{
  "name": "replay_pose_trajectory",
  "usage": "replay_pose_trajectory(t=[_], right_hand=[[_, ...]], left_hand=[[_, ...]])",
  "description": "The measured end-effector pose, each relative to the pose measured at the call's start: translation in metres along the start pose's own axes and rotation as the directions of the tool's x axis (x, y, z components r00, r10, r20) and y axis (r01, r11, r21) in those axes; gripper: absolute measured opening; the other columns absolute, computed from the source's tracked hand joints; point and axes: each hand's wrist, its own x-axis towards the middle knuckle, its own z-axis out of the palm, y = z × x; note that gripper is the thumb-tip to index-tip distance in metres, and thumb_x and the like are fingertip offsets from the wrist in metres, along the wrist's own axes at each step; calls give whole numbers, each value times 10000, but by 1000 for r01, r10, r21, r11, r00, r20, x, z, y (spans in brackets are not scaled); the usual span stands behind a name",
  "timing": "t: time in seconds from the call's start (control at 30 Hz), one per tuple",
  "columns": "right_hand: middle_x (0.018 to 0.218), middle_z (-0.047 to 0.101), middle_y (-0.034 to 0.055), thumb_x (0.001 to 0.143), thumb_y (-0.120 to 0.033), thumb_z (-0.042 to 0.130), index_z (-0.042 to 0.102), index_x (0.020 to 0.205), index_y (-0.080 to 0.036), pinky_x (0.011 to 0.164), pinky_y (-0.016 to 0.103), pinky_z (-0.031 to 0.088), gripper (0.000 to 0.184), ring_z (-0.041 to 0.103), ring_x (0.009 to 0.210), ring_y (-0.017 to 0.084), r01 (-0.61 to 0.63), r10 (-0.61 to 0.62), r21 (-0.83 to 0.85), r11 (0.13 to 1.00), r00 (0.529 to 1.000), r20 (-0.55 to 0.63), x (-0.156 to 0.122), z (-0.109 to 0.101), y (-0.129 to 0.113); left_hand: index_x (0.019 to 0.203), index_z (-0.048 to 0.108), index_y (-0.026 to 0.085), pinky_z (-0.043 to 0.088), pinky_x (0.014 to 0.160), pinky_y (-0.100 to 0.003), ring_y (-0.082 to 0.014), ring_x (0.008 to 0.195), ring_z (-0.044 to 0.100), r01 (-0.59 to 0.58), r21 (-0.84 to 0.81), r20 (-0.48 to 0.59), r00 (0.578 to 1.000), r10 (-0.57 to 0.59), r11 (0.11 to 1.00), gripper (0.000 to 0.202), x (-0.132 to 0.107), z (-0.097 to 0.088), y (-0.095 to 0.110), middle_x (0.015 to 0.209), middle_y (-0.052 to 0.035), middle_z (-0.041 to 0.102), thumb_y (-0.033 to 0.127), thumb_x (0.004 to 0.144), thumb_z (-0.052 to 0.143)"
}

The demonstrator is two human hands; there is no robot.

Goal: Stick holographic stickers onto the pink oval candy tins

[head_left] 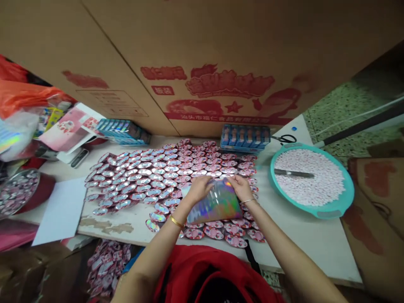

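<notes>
Between my two hands is a shiny holographic bag point(217, 206), tilted over the rows on the table. My left hand point(199, 189) pinches its upper left edge, and my right hand point(241, 188) grips the upper right corner. Beneath and around it lie many small oval pink-and-red packs point(213, 232) in overlapping rows. Toward the left the packs point(139, 179) show silvery tops. The bag covers some of the packs, and what it contains, if anything, cannot be made out.
A turquoise basin point(347, 202) of small pale pieces, with a flat dark bar point(293, 173) across it, stands right. Black scissors point(285, 139) lie behind. Blue packages point(245, 136) line a large cardboard box point(221, 50). At left are white paper point(61, 210) and a red bowl point(47, 187).
</notes>
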Motion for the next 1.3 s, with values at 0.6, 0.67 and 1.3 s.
replay_pose_trajectory(t=[0.6,0.67,1.3], right_hand=[[619,449,-23,802,-546,507,499,657,-205,582,256,351,371,401,617,130,-28,26,-11,1000,986,-162,33,2,19],[618,465,-21,788,-558,519,509,671,-203,563,252,347,374,404,610,129,-65,69,36,997,989,-134,36,1,22],[552,389,-63,796,-499,531,548,724,-202,475,231,270,306,320,493,94,-46,56,61,997,983,-172,28,1,15]], left_hand=[[923,683,188,392,800,-376,-226,926,603,-137,224,-117,979,167,965,229,53,35,40,1136,-113,655,190,935,455],[917,669,185,392,845,-393,-242,999,586,-140,190,-160,972,172,972,203,46,39,42,1155,-120,644,197,929,466],[1495,337,185,404,817,-344,-199,780,598,-122,381,-49,987,152,917,571,53,26,38,812,-47,657,145,929,397]])
